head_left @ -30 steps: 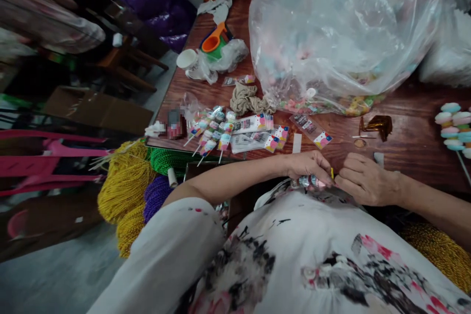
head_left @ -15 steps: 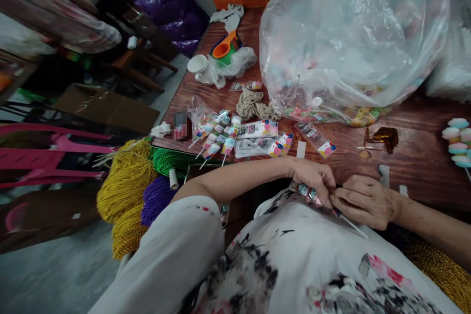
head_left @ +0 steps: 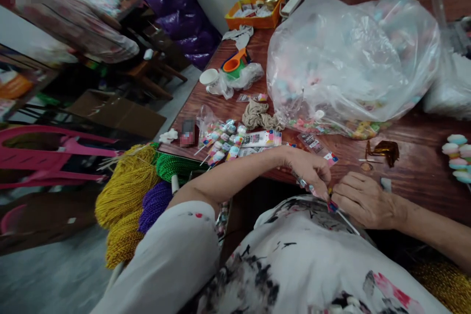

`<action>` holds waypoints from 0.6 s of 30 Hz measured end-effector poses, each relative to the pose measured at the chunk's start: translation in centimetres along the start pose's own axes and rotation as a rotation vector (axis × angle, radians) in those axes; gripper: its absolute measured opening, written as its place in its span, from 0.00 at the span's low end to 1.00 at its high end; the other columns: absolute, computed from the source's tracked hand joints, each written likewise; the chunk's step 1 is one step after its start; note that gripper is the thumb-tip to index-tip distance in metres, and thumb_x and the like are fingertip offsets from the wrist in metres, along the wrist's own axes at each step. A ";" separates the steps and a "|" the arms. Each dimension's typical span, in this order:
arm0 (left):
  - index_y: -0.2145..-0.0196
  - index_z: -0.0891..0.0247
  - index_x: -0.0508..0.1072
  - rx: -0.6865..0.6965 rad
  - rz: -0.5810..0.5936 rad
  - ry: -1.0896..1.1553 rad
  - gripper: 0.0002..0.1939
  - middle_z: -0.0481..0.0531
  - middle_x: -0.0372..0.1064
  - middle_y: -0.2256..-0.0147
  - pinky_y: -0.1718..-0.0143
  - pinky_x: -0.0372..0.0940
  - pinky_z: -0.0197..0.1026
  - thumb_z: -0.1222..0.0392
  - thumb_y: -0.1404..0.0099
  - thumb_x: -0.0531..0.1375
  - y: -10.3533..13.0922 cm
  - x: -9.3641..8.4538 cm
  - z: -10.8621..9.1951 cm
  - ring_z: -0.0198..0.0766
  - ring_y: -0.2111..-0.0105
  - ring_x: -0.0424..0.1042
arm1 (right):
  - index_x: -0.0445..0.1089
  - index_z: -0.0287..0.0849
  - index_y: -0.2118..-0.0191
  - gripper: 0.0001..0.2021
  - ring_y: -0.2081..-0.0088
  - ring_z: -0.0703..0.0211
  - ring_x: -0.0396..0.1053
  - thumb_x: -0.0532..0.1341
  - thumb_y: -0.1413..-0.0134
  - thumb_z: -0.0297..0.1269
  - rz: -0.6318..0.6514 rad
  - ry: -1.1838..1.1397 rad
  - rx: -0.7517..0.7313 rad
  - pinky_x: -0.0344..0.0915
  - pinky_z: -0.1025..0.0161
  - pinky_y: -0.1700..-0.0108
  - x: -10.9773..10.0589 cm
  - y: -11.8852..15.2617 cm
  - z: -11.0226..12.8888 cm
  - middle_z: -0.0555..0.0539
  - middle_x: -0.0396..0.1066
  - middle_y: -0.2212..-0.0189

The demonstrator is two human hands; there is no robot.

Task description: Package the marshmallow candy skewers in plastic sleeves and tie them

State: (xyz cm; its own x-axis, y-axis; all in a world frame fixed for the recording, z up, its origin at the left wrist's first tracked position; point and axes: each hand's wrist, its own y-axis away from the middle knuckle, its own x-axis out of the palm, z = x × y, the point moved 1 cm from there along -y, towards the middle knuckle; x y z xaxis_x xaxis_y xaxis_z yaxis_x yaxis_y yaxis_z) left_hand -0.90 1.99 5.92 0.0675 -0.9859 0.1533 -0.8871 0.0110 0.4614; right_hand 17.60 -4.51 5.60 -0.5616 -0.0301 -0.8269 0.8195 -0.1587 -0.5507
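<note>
My left hand [head_left: 309, 169] is closed round a wrapped candy stick [head_left: 332, 206], whose wrapper shows below the palm and whose white stick points down to the right. My right hand [head_left: 362, 199] is pinched at the wrapper's lower end, close beside the left fingertips; a small gold-coloured bit shows between the hands. Several wrapped candy sticks [head_left: 224, 143] lie on the table to the left, next to a stack of printed wrappers [head_left: 262, 138]. Another printed wrapper [head_left: 315, 144] lies just beyond my hands.
A big clear bag of candies [head_left: 349, 59] covers the back of the wooden table [head_left: 423, 171]. Gold foil [head_left: 384, 152] and unwrapped candy sticks [head_left: 456, 157] are at the right. Yellow cord bundles [head_left: 127, 186] hang at the left edge. Another person [head_left: 84, 29] is at the upper left.
The view has tilted up a little, so the table's back shows more. Both hands remain together on the candy stick, with the left hand slightly shifted.
</note>
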 end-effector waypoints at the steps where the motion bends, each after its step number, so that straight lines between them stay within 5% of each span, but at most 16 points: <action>1: 0.82 0.65 0.76 0.026 -0.009 0.017 0.15 0.48 0.69 0.82 0.79 0.62 0.33 0.52 0.52 0.72 0.1 0.0 -0.1 0.33 0.80 0.65 | 0.71 0.39 0.66 0.09 0.70 0.60 0.63 0.53 0.42 0.25 -0.005 -0.019 0.018 0.61 0.60 0.66 0.1 0.1 -0.1 0.46 0.70 0.74; 10: 0.78 0.65 0.79 0.124 -0.047 0.233 0.15 0.49 0.70 0.81 0.78 0.63 0.35 0.50 0.55 0.74 -0.3 0.4 1.3 0.33 0.79 0.66 | 0.69 0.47 0.47 0.17 0.57 0.57 0.71 0.60 0.42 0.31 -0.154 -0.145 0.199 0.68 0.59 0.59 0.2 1.6 -1.1 0.42 0.75 0.57; 18: 0.76 0.66 0.78 0.107 -0.100 0.380 0.19 0.50 0.71 0.79 0.79 0.63 0.35 0.47 0.53 0.73 -0.8 1.7 2.2 0.32 0.80 0.67 | 0.74 0.47 0.59 0.08 0.65 0.58 0.72 0.56 0.37 0.38 -0.175 -0.319 0.317 0.69 0.58 0.62 1.1 2.2 -0.7 0.43 0.76 0.65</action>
State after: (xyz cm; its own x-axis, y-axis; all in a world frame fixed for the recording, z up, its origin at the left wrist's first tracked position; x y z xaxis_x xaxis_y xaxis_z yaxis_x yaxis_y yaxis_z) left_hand -1.09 -0.02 3.93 0.3018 -0.8489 0.4339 -0.9089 -0.1188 0.3998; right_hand 18.85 -4.24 3.47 -0.7354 -0.2697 -0.6216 0.6622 -0.4801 -0.5752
